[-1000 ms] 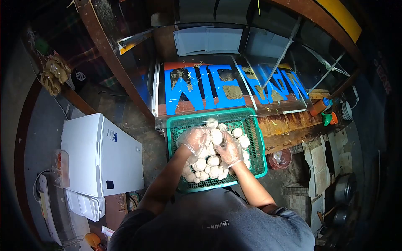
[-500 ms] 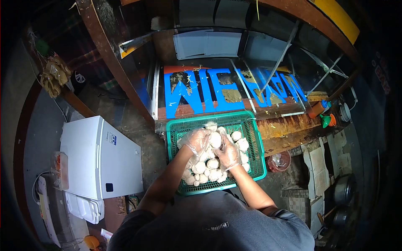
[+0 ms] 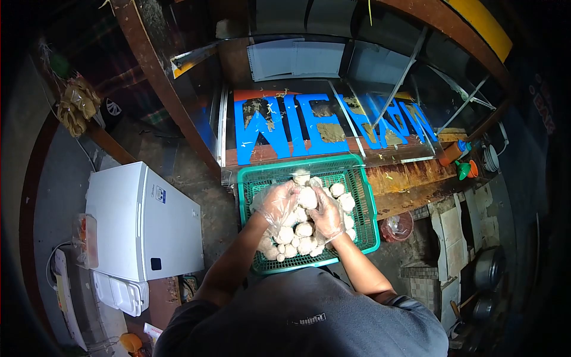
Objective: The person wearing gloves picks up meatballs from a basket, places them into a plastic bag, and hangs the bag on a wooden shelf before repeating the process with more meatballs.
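Observation:
A large pale meatball (image 3: 307, 198) is held between my two hands above the green plastic basket (image 3: 370, 223). My left hand (image 3: 278, 204), in a clear plastic glove, curls its fingers on the ball's left side. From the right, my right hand (image 3: 328, 217), gloved the same way, closes its fingers and thumb about it. More pale meatballs (image 3: 285, 235) of large and small sizes lie heaped in the basket under and around both hands. The gloves and hands cover part of the heap.
Beyond the basket stands a glass-fronted stall case with blue lettering (image 3: 262, 128). A white chest freezer (image 3: 143, 223) is at the left, with foam boxes (image 3: 122, 294) near it. To the right are a wooden ledge (image 3: 410, 181), a red bucket (image 3: 397, 227) and dark pots (image 3: 489, 268).
Both hands stay on the same meatball, with slight finger movement around it. The whole view has shifted a little.

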